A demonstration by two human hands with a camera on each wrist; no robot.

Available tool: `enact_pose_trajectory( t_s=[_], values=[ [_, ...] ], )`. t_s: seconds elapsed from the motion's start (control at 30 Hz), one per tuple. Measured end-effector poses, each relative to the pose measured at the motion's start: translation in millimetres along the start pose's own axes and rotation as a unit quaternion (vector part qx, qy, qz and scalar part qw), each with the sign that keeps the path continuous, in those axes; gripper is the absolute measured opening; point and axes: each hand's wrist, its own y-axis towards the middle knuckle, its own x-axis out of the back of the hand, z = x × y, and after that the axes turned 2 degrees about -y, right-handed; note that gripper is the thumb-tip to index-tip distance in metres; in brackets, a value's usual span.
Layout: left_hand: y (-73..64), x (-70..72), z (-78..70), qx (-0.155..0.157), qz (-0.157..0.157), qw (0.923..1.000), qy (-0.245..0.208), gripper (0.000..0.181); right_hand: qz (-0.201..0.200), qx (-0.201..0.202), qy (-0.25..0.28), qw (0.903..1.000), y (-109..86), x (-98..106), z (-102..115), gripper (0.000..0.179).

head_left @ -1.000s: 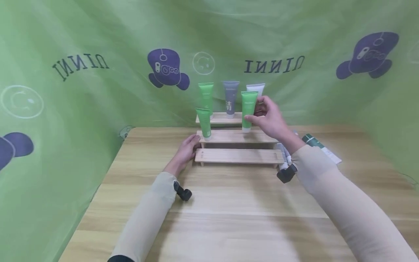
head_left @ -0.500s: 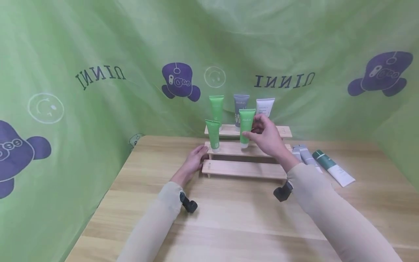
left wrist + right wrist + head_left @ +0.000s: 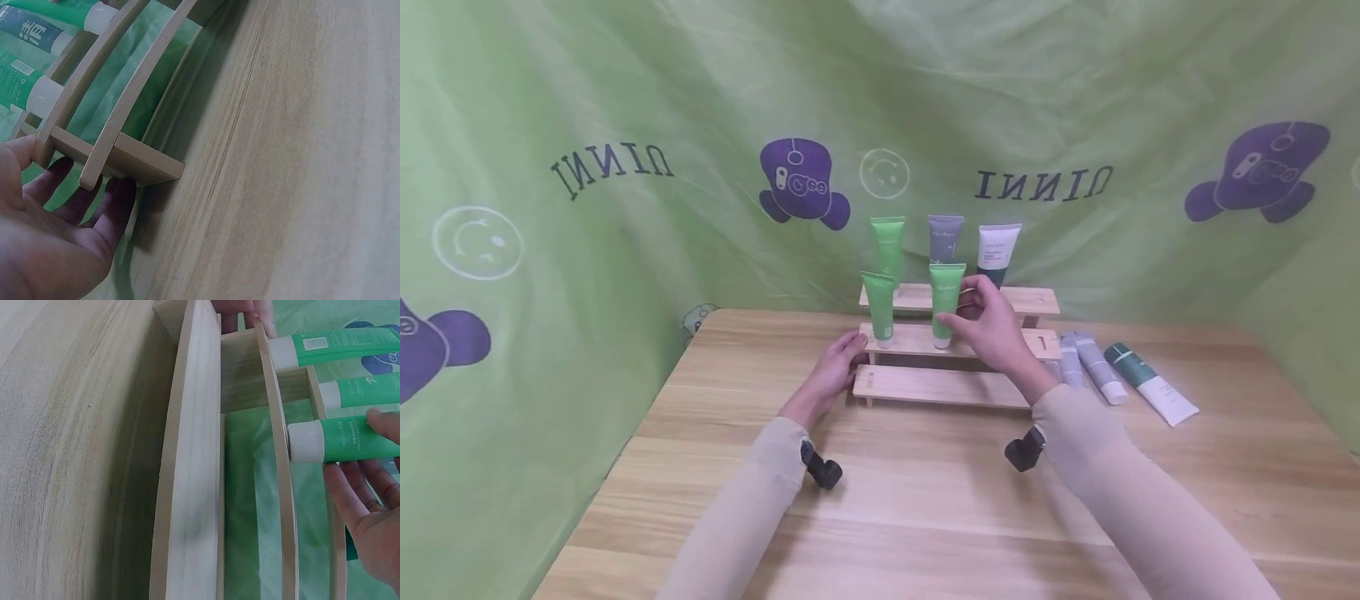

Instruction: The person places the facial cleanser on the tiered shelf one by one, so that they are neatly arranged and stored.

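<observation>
Here, the right grip, narrowed to its width, pinches 1 green tube with blurred pale lettering; the left grip, fingers curled, holds the wooden rack's end.

From my camera feeds, the held green squeeze tube looks like smooth plastic with a soft sheen, and its white cap like harder, smooth plastic. I read the tiered stand as pale wood, smooth and matt, seemingly unvarnished. The surface shows streaky wood grain under a faint sheen. I see thin, creased cloth in the green backdrop and matt fabric in the beige sleeve.
</observation>
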Motion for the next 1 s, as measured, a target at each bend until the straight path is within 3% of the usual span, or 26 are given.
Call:
enact_pose_trajectory(
  t_s=[0.27,0.6,0.8,1.0],
  values=[
    [3.5,-0.7,-3.4,0.003,0.001,1.0000,0.002,0.070,0.006,0.019,-0.011,0.9997,-0.2,0,-2,0.044],
    [2.5,2.9,0.2,0.011,0.009,0.9999,0.000,0.067,0.012,0.005,0.022,0.9997,-5.0,-6,-8,0.044],
    [-2.0,8.5,-2.7,0.011,0.014,0.9998,-0.008,0.067,0.033,0.001,0.001,0.9995,-2.9,-8,-7,0.046],
    [3.0,0.9,-3.3,0.018,0.025,0.9993,-0.020,0.065,0.033,-0.020,-0.026,0.9989,-11.1,11,-12,0.050]
  ],
)
